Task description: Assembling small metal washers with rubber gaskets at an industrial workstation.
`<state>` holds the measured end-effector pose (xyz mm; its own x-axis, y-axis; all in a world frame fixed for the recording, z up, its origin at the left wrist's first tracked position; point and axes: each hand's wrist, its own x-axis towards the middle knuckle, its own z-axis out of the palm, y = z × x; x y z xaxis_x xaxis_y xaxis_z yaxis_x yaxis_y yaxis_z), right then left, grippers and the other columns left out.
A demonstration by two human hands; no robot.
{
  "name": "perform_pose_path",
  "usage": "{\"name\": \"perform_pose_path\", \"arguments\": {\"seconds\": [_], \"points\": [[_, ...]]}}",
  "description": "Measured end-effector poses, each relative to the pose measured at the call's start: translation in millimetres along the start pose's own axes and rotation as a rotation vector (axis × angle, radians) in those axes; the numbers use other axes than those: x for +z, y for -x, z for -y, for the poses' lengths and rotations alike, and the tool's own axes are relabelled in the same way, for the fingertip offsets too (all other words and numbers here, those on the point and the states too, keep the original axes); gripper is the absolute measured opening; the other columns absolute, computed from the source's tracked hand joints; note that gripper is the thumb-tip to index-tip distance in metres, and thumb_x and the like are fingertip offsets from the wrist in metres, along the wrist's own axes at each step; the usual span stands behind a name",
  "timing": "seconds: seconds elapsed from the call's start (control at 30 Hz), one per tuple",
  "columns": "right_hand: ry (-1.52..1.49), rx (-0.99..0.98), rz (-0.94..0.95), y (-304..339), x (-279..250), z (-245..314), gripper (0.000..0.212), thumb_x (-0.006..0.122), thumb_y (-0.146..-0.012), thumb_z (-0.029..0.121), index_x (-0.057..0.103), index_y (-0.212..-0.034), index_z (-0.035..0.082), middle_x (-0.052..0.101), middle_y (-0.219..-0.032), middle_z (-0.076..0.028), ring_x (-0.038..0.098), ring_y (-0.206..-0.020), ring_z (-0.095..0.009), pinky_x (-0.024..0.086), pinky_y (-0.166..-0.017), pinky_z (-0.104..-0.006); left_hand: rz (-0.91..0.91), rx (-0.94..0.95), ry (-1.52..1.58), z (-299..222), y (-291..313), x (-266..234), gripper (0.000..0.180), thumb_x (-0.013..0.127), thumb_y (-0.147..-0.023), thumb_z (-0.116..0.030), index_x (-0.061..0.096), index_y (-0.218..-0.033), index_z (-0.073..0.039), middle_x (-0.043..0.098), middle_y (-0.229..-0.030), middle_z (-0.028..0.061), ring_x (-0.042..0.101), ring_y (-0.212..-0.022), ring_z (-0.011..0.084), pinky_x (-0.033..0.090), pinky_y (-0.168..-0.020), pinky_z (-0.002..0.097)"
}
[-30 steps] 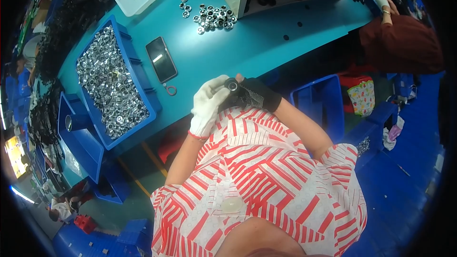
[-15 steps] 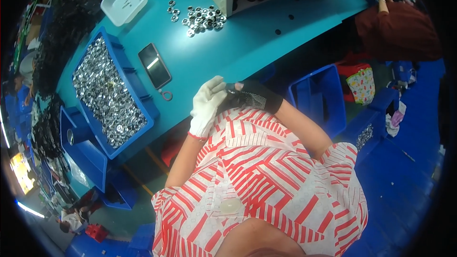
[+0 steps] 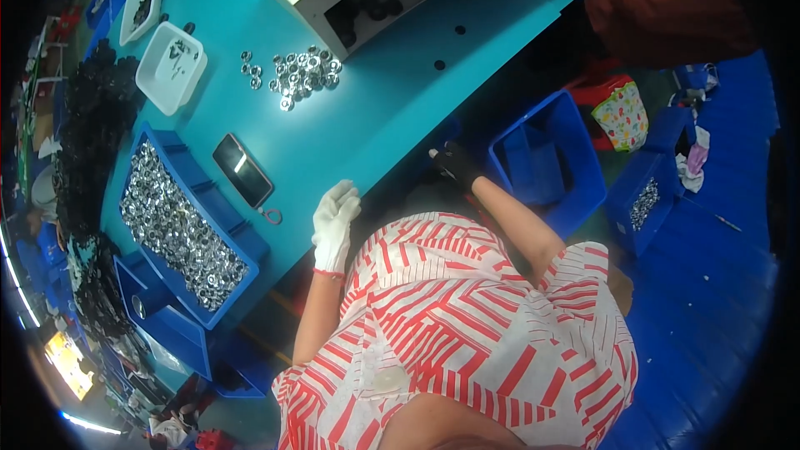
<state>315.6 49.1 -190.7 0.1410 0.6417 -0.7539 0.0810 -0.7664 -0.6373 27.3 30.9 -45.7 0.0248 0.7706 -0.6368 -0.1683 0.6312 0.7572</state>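
Note:
My left hand point(image 3: 336, 221), in a white knit glove with a red cuff, is at the near edge of the teal table. Its fingers are loosely bent and a little apart, with nothing visible in them. To the right, apart from it, my right hand point(image 3: 457, 165) wears a black glove with a bare fingertip showing. It is over the dark gap between the table and the blue bin point(image 3: 575, 158); most of its fingers blend into the dark, so I cannot tell whether it holds anything. A phone point(image 3: 242, 170) with a pink ring strap lies beyond my left hand.
A blue tray point(image 3: 260, 262) full of shiny metal round parts stands at the left. Loose silvery round parts point(image 3: 304, 73) lie beside a pale metal housing point(image 3: 312, 12). White tubs point(image 3: 169, 100) are farther back. Another person in a brown garment point(image 3: 675, 8) sits at the upper right.
My hands were together before my lap and are now apart. The right has moved toward the blue bin, while the left has come slightly down and left. The whole view has shifted.

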Motion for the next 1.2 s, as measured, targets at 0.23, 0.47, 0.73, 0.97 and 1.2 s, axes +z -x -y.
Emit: {"name": "perform_pose_path", "arguments": {"seconds": [0.23, 0.47, 0.73, 0.97, 1.2], "points": [[0.437, -0.935, -0.161, 17, -35, 132, 0.021, 0.066, -0.083, 0.021, 0.065, -0.098, 0.006, 0.064, -0.081, -0.009, 0.063, -0.077, -0.023, 0.049, -0.074, -0.0295, -0.076, -0.029, 0.085, 15, 4, 7, 0.050, 0.061, -0.085, -0.010, 0.043, -0.128, 0.007, 0.052, -0.126, 0.0176, 0.053, -0.113, 0.0247, 0.048, -0.086, 0.0305], [0.583, -1.212, -0.388, -123, 5, 255, 0.034, 0.056, -0.083, 0.022, 0.060, -0.115, 0.013, 0.056, -0.118, -0.013, 0.051, -0.114, -0.031, 0.044, -0.092, -0.0400, -0.139, -0.005, 0.160, 4, 15, 37, 0.052, 0.063, -0.086, -0.015, 0.043, -0.128, 0.007, 0.055, -0.121, 0.0198, 0.058, -0.100, 0.0194, 0.049, -0.084, 0.0293], [0.946, -0.962, -0.011, -95, 10, 279, 0.030, 0.056, -0.081, 0.012, 0.058, -0.110, 0.006, 0.061, -0.105, -0.016, 0.059, -0.095, -0.034, 0.048, -0.082, -0.0414, -0.236, 0.006, 0.241, 16, 31, 29, 0.051, 0.063, -0.087, -0.015, 0.043, -0.128, 0.006, 0.056, -0.118, 0.0181, 0.058, -0.097, 0.0188, 0.049, -0.085, 0.0291], [-0.507, -0.149, 0.991, 38, 31, 200, 0.038, 0.061, -0.086, 0.018, 0.052, -0.118, 0.002, 0.060, -0.110, -0.015, 0.062, -0.078, -0.017, 0.052, -0.063, -0.0222, -0.140, 0.126, 0.186, -22, 19, 34, 0.045, 0.060, -0.089, -0.020, 0.048, -0.124, 0.005, 0.060, -0.111, 0.0125, 0.059, -0.096, 0.0187, 0.049, -0.085, 0.0299], [-0.234, -0.090, 0.880, 99, 55, 178, 0.035, 0.059, -0.090, 0.021, 0.055, -0.118, -0.001, 0.061, -0.104, -0.008, 0.064, -0.077, -0.015, 0.055, -0.064, -0.0260, -0.112, 0.162, 0.286, -40, 24, 25, 0.045, 0.056, -0.091, -0.020, 0.047, -0.123, 0.009, 0.061, -0.105, 0.0161, 0.062, -0.090, 0.0195, 0.051, -0.078, 0.0284]]}}
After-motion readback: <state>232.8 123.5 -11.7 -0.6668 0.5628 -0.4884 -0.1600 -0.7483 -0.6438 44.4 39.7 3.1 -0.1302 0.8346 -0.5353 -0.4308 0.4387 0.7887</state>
